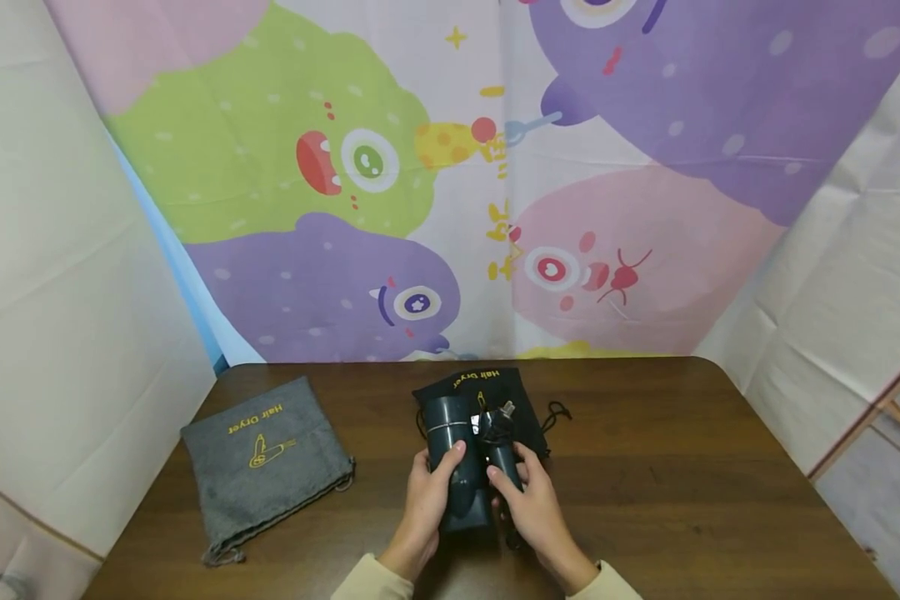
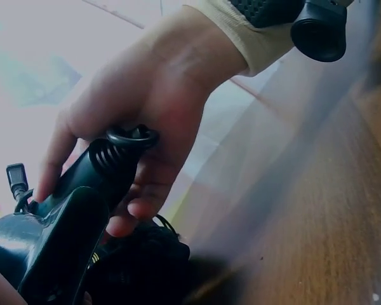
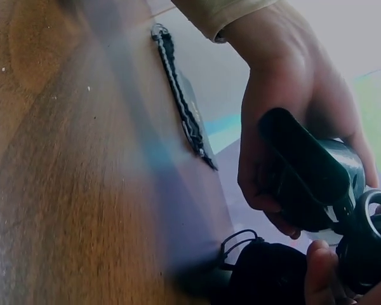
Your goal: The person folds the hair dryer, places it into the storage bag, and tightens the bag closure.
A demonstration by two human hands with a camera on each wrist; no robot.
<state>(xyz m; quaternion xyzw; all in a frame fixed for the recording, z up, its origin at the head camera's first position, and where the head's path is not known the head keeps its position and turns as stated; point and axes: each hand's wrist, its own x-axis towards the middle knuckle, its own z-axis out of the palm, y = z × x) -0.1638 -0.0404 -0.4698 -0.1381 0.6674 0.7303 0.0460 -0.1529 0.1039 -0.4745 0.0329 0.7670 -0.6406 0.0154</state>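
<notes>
A dark teal hair dryer (image 1: 447,417) is held in both hands. My left hand (image 1: 425,493) grips its barrel, with the thumb along the top. The flat nozzle (image 3: 305,155) faces back toward me and shows large in the right wrist view. My right hand (image 1: 534,502) holds the handle (image 1: 503,458) at the right side, thumb across it. A bundled cord (image 1: 497,429) with its plug (image 1: 507,409) sits at the handle's far end. In the left wrist view the ribbed cord sleeve (image 2: 111,155) lies against my right palm. Behind the dryer lies a black drawstring pouch (image 1: 523,402), partly hidden.
To the left, a grey drawstring pouch (image 1: 266,492) with yellow "Hair Dryer" lettering lies flat on the brown wooden table (image 1: 682,500). A cartoon-printed curtain (image 1: 480,317) hangs behind the table's far edge, with white cloth panels (image 1: 82,250) at the sides.
</notes>
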